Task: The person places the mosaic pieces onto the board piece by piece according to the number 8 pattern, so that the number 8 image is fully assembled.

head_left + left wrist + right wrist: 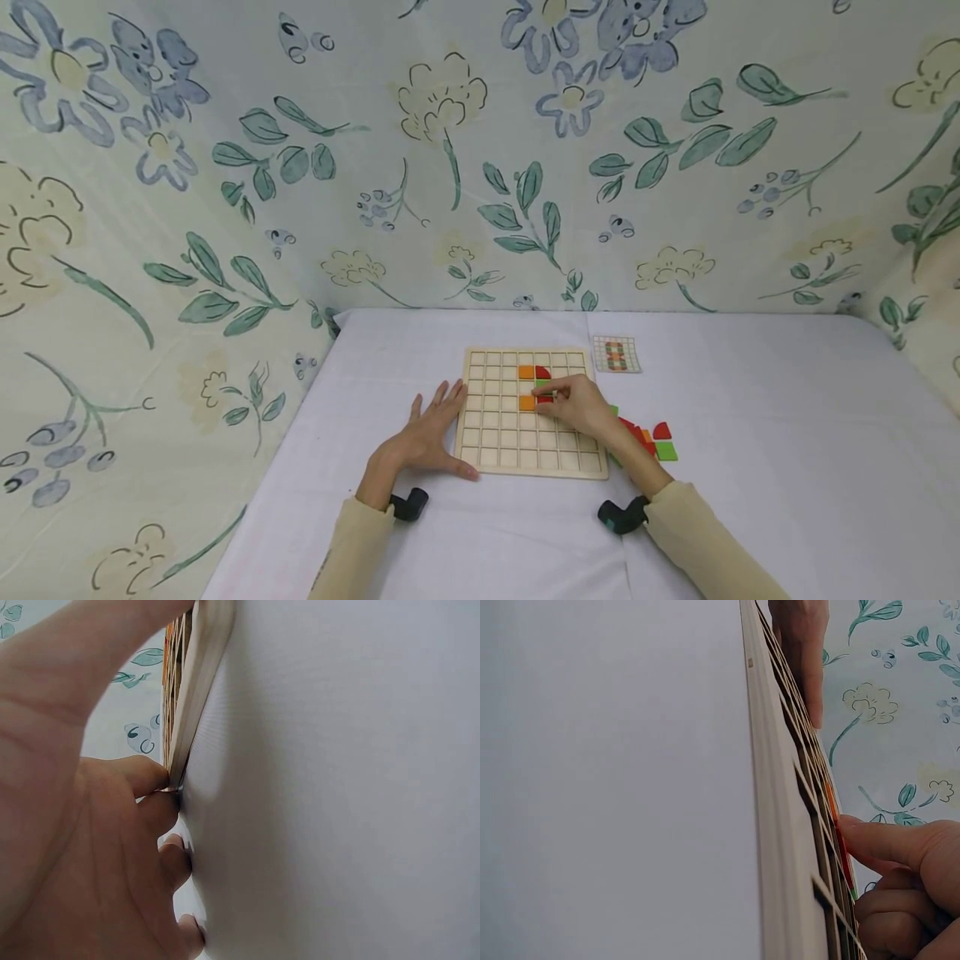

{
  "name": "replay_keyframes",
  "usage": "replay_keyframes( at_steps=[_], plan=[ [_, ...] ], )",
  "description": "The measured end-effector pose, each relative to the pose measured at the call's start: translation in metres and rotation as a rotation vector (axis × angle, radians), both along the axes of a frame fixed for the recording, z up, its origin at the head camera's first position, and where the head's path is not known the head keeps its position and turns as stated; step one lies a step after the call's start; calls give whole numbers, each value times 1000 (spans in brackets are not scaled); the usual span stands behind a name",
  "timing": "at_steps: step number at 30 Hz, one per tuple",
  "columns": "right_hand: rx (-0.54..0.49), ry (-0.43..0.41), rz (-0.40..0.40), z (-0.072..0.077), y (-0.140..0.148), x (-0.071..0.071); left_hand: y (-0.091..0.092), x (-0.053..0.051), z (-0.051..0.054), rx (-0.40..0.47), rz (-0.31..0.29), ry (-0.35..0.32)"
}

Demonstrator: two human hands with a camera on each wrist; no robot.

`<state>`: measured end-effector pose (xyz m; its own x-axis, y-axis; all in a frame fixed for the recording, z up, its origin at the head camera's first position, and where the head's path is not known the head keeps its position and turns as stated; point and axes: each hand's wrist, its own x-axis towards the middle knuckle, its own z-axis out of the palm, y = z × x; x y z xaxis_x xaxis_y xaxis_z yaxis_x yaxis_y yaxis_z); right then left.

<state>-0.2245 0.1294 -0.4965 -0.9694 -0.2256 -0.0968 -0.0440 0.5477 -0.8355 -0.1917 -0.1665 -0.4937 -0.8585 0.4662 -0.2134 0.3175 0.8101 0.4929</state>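
Note:
A square wooden grid board [498, 437] lies on the white cloth. At its left edge my left hand [427, 437] spreads its fingers, the fingertips touching the rim and the thumb by the near left corner. My right hand [581, 404] reaches over the board, thumb and index finger pinching a red tile [545, 400] at a cell. Beside that tile sits an orange tile [527, 403]. Farther up are another orange tile [526, 372], a red quarter-round tile [542, 372] and a partly covered green tile [543, 385]. In the right wrist view the thumb [855, 832] touches the coloured tiles.
Loose red, orange and green tiles [665, 451] lie right of the board, partly under the right forearm. A small pattern card [617, 355] lies beyond the board's far right corner. Flowered cloth [450, 167] hangs behind the table.

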Motion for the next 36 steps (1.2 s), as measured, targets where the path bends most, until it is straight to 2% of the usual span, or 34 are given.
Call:
replay_keyframes(
  at_steps=[5,10,16,21,25,29,36],
  plan=[
    [-8,31,6,0,1,2,1,0,1,-4,1,-1],
    [-16,23,-12,0,10,6,2,0,0,-10,9,-7],
    [25,-6,-44,9,43,19,2,0,0,-3,12,-5],
    [92,26,-87,12,76,31,1,0,1,2,5,-6],
    [125,20,-136,13,96,39,1,0,2,1,2,-8],
    [132,-4,-161,11,106,44,1,0,2,-8,2,-5],
    [138,-36,-159,8,111,49,1,0,1,4,-1,-6]
  ],
)
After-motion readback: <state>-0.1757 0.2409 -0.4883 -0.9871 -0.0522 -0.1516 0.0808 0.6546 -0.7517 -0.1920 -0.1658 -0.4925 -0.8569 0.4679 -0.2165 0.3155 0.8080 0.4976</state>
